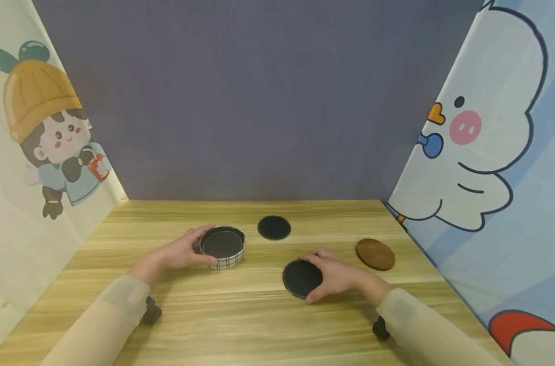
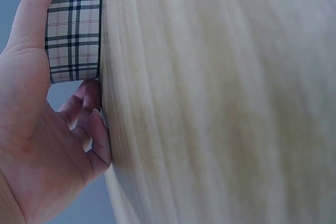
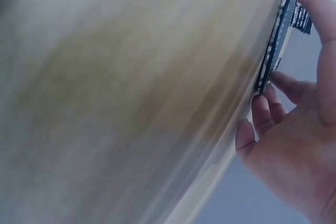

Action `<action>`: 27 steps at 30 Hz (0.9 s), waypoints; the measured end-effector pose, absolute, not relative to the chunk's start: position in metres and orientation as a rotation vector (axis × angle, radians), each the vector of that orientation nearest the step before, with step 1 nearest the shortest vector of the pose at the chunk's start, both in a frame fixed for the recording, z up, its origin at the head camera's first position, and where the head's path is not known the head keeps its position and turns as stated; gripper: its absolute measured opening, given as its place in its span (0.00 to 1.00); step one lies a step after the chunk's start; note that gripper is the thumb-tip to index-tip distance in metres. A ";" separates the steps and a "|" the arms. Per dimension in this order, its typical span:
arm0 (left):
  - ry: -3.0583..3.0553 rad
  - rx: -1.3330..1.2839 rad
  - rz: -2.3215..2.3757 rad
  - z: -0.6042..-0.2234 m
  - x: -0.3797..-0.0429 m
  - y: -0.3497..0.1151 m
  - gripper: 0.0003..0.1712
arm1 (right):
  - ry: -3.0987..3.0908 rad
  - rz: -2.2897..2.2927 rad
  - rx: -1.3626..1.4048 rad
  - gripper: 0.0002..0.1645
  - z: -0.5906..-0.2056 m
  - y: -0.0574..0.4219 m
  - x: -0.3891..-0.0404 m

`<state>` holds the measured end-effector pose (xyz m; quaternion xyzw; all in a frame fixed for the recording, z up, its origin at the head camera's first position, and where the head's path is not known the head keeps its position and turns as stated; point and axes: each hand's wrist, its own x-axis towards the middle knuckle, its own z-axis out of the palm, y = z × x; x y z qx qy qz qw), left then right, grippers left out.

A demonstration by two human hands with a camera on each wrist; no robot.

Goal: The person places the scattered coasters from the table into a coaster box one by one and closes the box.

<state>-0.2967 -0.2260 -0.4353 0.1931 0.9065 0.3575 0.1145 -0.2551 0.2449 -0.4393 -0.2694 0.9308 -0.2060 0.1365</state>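
A round holder with a plaid wall (image 1: pixel 228 262) stands on the table, a black disc showing inside its rim. My left hand (image 1: pixel 185 251) grips its left side, thumb at the near side and fingers around the far side; in the left wrist view the plaid holder (image 2: pixel 73 27) sits against the thumb. To the right, a round black coaster (image 1: pixel 301 278) lies on or just above the table. My right hand (image 1: pixel 334 274) holds it by its right edge between thumb and fingers. The coaster's thin stitched edge (image 3: pixel 275 40) shows in the right wrist view.
Behind, between the hands, lies another round black coaster (image 1: pixel 274 227). A brown wooden disc (image 1: pixel 375 254) lies beyond the right hand. The wood-grain table (image 1: pixel 240 325) is bounded by a grey back panel (image 1: pixel 259 101) and printed side panels.
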 end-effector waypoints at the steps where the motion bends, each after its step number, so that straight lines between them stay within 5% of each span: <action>1: 2.660 0.568 1.048 -0.435 -0.297 -0.226 0.66 | 2.695 -0.596 -0.779 0.70 -0.439 0.245 -0.255; 27: 2.653 0.553 1.049 -0.436 -0.297 -0.225 0.66 | 2.736 -0.601 -0.856 0.66 -0.440 0.246 -0.253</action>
